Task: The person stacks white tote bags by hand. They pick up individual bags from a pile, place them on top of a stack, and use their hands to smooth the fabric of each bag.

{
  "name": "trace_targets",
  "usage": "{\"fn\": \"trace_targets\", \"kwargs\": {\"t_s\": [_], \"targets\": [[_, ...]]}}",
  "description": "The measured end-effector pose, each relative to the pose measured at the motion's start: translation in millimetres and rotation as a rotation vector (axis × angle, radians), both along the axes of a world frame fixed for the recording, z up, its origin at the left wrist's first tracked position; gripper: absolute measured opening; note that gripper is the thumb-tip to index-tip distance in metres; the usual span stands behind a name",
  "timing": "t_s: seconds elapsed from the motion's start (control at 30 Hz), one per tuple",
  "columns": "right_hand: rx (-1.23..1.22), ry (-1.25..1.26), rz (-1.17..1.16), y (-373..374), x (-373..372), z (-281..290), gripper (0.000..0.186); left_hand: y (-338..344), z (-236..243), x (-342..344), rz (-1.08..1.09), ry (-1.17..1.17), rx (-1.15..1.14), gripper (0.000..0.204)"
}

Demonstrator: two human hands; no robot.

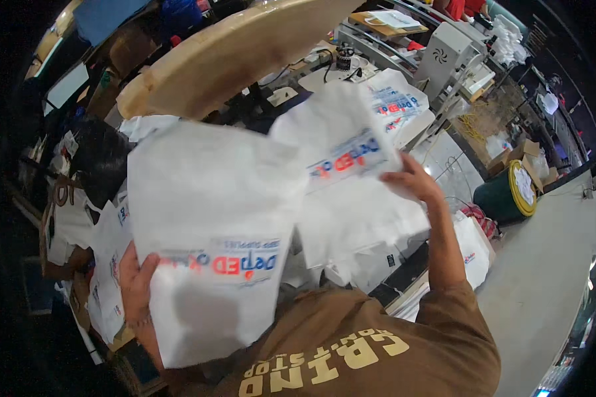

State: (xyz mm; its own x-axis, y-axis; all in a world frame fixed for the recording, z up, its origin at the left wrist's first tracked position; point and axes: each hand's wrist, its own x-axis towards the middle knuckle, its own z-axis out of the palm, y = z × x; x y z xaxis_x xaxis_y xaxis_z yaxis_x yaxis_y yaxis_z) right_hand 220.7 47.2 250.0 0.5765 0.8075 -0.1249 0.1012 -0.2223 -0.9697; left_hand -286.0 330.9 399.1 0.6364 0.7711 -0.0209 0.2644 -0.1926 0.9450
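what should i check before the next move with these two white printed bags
1. Left hand grips the nearer white printed bag at its lower left edge: ok.
2. Right hand holds the second white bag by its right edge: ok.
3. Bags apart from each other: cannot tell, their edges overlap in the head view.
4. Nearer bag hanging flat, no folds: ok.
5. Second bag flat: not ok, it looks creased and blurred.
6. Worktable surface in view for setting down: not ok, the bags hide most of it, and more white bags lie beyond.
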Motion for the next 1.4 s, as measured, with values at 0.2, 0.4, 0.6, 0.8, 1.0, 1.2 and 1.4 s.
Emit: {"fn": "trace_targets", "kwargs": {"t_s": [0.2, 0.4, 0.6, 0.8, 1.0, 1.2, 1.4], "targets": [[0.003, -0.18, -0.481, -180.3, 3.3, 68.7, 0.058, 53.3, -129.3, 116.8, -0.163, -0.284, -0.234, 0.039], [-0.061, -0.308, -0.838, -300.0, -37.5, 108.6, 0.055, 36.5, -235.5, 238.5, 0.094, -0.358, -0.405, 0.047], [-0.234, -0.493, -1.002, -355.3, -88.3, 111.2, 0.061, 75.9, -348.3, 230.8, -0.079, 0.789, 0.792, 0.057], [-0.234, -0.564, -1.126, -373.0, -128.7, 120.3, 0.049, 99.2, -290.5, 244.5, 0.107, -0.01, -0.271, 0.05], [0.046, -0.694, -1.378, -400.1, -234.7, 138.2, 0.043, 85.3, -241.6, 222.2, -0.13, 0.331, -0.273, 0.047], [0.262, -0.662, -1.518, -391.8, -315.0, 132.3, 0.04, 74.6, -207.6, 149.9, -0.52, 0.536, -0.138, 0.038], [0.388, -0.675, -1.601, -381.2, -349.9, 105.0, 0.043, -21.2, -157.9, 146.8, -1.117, 0.599, -0.339, 0.031]]}}
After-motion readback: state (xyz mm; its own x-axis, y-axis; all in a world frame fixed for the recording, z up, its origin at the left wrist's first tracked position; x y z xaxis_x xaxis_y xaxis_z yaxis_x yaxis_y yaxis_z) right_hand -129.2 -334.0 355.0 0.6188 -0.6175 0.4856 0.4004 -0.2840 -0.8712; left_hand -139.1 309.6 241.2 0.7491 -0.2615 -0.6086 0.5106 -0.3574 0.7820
